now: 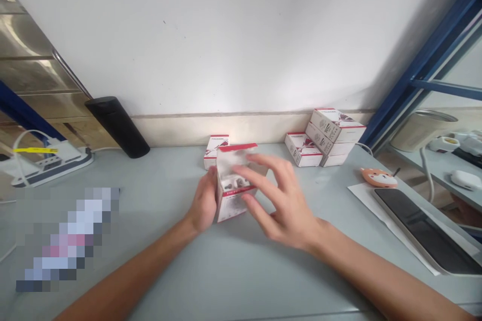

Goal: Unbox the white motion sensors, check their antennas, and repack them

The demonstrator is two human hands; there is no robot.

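A small white cardboard box (234,206) with red edges stands tilted in front of me, its lid flap raised at the back. Inside it, small white and dark items (236,181) show, too small to name. My left hand (205,200) grips the box by its left side, thumb near the rim. Over the right side of the opening is my right hand (282,198), its fingers spread and nothing visible between them. Behind the held box lies a similar closed box (216,146).
Several matching boxes (333,133) are stacked against the wall at right. A black cylinder (117,127) and a power strip (56,168) stand at left. A phone (425,230) lies on white paper beside an orange animal-faced object (378,177). A blurred flat item (70,241) lies at left.
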